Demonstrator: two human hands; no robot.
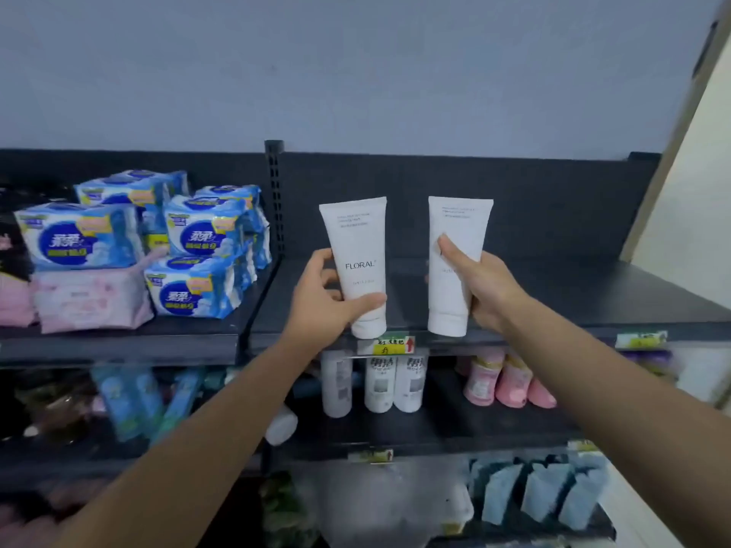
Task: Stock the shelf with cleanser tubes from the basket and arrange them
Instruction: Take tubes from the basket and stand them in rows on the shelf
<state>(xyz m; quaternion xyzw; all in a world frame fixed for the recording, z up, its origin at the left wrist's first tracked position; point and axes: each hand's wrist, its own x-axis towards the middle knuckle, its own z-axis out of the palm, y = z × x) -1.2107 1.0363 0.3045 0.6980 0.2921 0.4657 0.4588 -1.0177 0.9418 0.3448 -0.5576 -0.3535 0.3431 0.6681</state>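
A: What do the two hands hold?

B: Each hand holds one white cleanser tube, cap down. The left hand [326, 294] is closed around the left tube [356, 255], with the thumb across its lower front and the fingers behind it. The word FLORAL is printed on this tube. The right hand [480, 282] is closed around the right tube [455, 247], with the thumb lying on its front, pointing to 11 o'clock.

A: Where are the tubes standing?

B: Both are upright at the front edge of the top black shelf [573, 294], near the picture centre. The right tube is at 3 o'clock from the left one, and they are apart, not touching. I cannot tell if the caps rest on the shelf or are just above it.

A: What is around them?

B: At 9 o'clock from the tubes, on the neighbouring shelf section, there are blue packs [79, 235] stacked above pink packs [91, 302]. At 6 o'clock, on the shelf edge, is a yellow price label [389, 345], and under it white bottles [377, 383]. Pink bottles [498, 379] are at 5 o'clock, on the lower shelf.

A: And the basket?

B: It is not in view.
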